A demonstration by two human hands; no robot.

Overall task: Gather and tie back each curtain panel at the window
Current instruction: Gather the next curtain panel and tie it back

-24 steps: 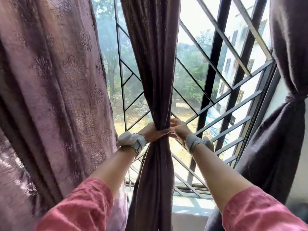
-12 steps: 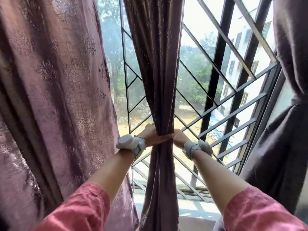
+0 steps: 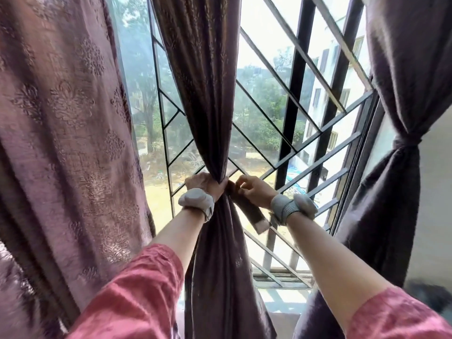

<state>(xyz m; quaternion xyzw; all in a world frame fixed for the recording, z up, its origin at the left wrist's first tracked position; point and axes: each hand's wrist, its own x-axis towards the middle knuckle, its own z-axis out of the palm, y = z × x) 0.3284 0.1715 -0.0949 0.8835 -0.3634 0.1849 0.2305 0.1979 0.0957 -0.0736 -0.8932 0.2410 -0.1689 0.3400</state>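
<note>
Curtain panels: you have three — left panel [image 3: 61, 143] loose, middle panel [image 3: 208, 99] bunched, right panel [image 3: 406, 143] already cinched.
Left hand [image 3: 206, 183]: your fingers curl around the middle bunch.
Right hand [image 3: 254, 189]: pinches the tie strip [image 3: 247, 209] — fingertips hard to make out.

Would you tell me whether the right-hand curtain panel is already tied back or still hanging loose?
Tied back. The right curtain panel is cinched into a narrow waist by a tie band, and the fabric flares out above and below it.

right hand [image 3: 254, 190] drawn off the middle curtain [image 3: 215, 231], tie strip [image 3: 247, 209] now pulled out (end dangling)
</note>
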